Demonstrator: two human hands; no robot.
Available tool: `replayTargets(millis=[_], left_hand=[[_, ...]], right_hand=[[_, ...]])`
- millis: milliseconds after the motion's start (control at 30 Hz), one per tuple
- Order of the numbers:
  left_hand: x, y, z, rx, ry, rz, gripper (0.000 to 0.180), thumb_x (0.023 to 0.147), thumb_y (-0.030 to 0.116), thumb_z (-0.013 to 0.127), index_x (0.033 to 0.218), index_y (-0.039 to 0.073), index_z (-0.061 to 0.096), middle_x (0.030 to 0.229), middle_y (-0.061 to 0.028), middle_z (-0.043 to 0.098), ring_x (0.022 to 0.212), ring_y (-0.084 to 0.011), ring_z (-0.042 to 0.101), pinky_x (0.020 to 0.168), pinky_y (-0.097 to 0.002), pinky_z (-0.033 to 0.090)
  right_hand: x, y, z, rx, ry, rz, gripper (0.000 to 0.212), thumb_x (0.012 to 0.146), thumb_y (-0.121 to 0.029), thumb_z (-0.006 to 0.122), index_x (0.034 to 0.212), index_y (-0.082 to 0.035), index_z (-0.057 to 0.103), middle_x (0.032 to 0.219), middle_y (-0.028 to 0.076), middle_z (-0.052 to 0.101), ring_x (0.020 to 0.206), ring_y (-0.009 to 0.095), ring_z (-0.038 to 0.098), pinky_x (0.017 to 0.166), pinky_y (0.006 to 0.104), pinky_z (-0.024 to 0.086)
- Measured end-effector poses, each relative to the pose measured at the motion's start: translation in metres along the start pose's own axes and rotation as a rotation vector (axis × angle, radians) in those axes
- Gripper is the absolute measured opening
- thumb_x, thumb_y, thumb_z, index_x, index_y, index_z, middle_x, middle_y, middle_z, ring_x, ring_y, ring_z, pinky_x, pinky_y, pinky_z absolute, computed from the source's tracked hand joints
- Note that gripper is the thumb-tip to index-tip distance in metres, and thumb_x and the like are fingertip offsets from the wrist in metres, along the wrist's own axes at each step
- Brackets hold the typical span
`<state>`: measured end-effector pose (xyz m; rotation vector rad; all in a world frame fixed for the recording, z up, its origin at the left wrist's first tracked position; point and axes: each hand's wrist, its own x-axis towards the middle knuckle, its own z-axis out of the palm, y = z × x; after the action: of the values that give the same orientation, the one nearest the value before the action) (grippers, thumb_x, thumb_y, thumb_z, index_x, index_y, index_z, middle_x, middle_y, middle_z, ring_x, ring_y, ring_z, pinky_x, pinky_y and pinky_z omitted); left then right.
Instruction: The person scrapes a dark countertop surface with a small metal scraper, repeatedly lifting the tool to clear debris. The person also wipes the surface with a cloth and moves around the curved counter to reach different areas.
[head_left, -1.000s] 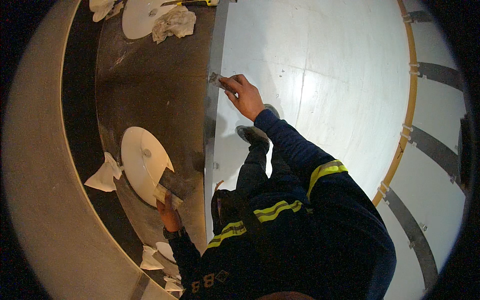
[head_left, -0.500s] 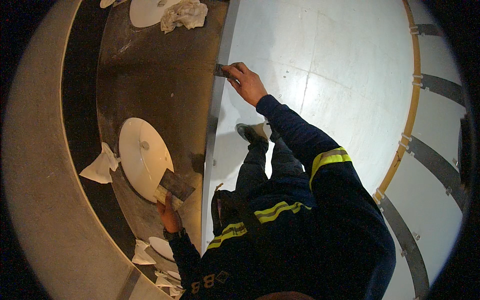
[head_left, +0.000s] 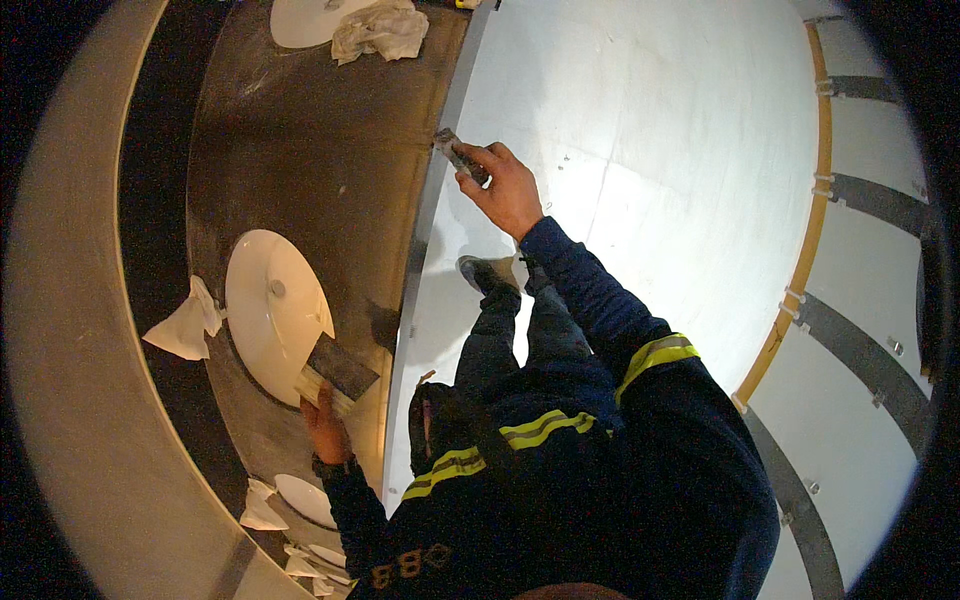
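My left hand [head_left: 328, 432] is closed around the pale handle of a broad scraper [head_left: 343, 367]. Its flat grey blade overlaps the lower right rim of a white oval basin [head_left: 270, 315] in a dark brown countertop [head_left: 310, 160]. Farther away, my right hand [head_left: 508, 192] pinches a small grey scraper [head_left: 463, 158]. The far tip of this tool is at the countertop's front edge [head_left: 425, 215], marked with dark material. What lies under my right fingers is hidden.
A crumpled off-white cloth [head_left: 380, 30] lies beside another basin [head_left: 305, 20] at the far end. White paper [head_left: 190, 320] sticks up behind the middle basin. More basins run along the near left. Pale floor [head_left: 600, 130] spreads rightward toward a wall with a yellowish strip [head_left: 825, 140].
The small scraper has turned in my right hand, showing more of its length angled at the edge. My left hand with the broad scraper has shifted slightly left and nearer.
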<state>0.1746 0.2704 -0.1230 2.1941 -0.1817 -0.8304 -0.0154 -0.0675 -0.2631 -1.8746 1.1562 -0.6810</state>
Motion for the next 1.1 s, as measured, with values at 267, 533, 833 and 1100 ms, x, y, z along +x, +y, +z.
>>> replayTargets(millis=[267,533,833,1100], left_hand=[[-0.003,-0.012,-0.004,-0.069,0.031,-0.063,0.049,0.086,0.024,0.053,0.122,-0.004,0.037,0.115,-0.013,0.047,0.099,-0.0233,0.047,0.087,-0.0307,0.037],[-0.001,-0.027,-0.011,0.22,-0.031,0.128,0.045,0.087,0.023,0.05,0.121,-0.005,0.038,0.114,-0.0129,0.047,0.101,-0.0227,0.045,0.089,-0.0318,0.035],[-0.002,-0.045,-0.006,0.047,0.06,0.04,0.043,0.087,0.021,0.05,0.12,-0.005,0.039,0.113,-0.0116,0.047,0.101,-0.02,0.044,0.089,-0.0308,0.034],[-0.012,-0.021,0.01,-0.153,0.172,-0.11,0.039,0.086,0.021,0.051,0.116,-0.003,0.042,0.107,-0.0093,0.051,0.096,-0.0187,0.047,0.085,-0.0291,0.036]], right_hand=[[-0.007,-0.01,-0.007,-0.166,-0.111,-0.026,0.032,0.072,-0.027,0.059,0.102,-0.014,0.06,0.084,0.014,0.054,0.069,0.032,0.057,0.063,0.0402,0.049],[0.024,-0.002,-0.054,-0.131,-0.222,-0.228,0.03,0.07,-0.014,0.06,0.1,-0.012,0.059,0.083,0.013,0.054,0.08,0.031,0.055,0.072,0.0392,0.048],[0.158,-0.027,-0.085,-0.066,-0.806,-0.05,0.03,0.079,-0.021,0.061,0.108,-0.012,0.059,0.083,0.005,0.063,0.072,0.011,0.057,0.06,0.028,0.049],[0.166,-0.024,-0.047,-0.235,-0.936,-0.211,0.03,0.078,-0.012,0.06,0.108,-0.01,0.06,0.105,0.009,0.06,0.095,0.022,0.056,0.087,0.0312,0.044]])
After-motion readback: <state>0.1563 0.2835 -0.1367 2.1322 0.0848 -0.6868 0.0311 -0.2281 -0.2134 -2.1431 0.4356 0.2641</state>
